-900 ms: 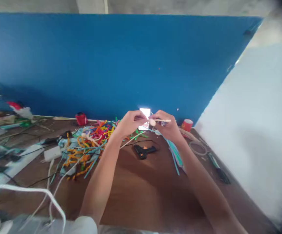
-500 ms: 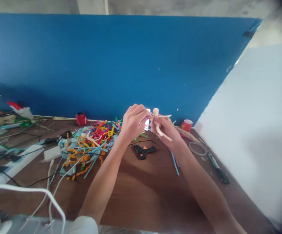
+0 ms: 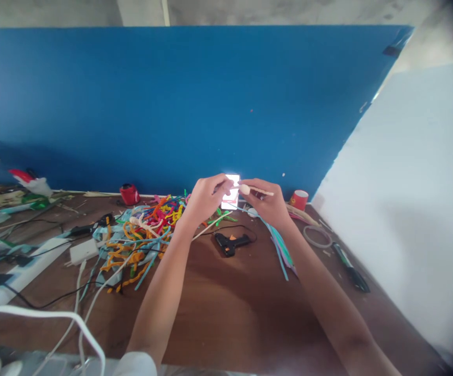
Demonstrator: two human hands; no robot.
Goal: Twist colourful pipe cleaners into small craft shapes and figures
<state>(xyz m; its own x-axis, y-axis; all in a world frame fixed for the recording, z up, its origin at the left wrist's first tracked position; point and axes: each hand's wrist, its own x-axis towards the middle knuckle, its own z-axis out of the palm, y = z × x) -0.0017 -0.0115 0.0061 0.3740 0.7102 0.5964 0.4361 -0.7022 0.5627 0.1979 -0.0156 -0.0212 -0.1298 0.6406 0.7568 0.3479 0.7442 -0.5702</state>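
Observation:
My right hand (image 3: 267, 201) is closed around a cream fuzzy pipe-cleaner piece (image 3: 245, 189). Its rounded, thicker end points towards my left hand, and a thin arm of it (image 3: 263, 191) sticks out over my fingers to the right. My left hand (image 3: 207, 198) is pinched at the near side of the same piece, where a thin strand seems to run between the two hands; the fingertips partly hide it. Behind both hands stands a lit phone (image 3: 230, 201). Below them on the table lies a black glue gun (image 3: 230, 244) with an orange trigger.
A tangled heap of coloured pipe cleaners (image 3: 144, 235) spreads at the left. Further left are a power strip (image 3: 34, 263), a white adapter (image 3: 83, 251) and cables. Blue and green strips (image 3: 281, 250) lie beside my right forearm. A red cup (image 3: 299, 200) and a dark-green marker-like tube (image 3: 350, 269) are at the right.
The cream piece has turned in my right hand, so its rounded end faces left instead of up. Both hands have shifted slightly, and more of the phone shows between them.

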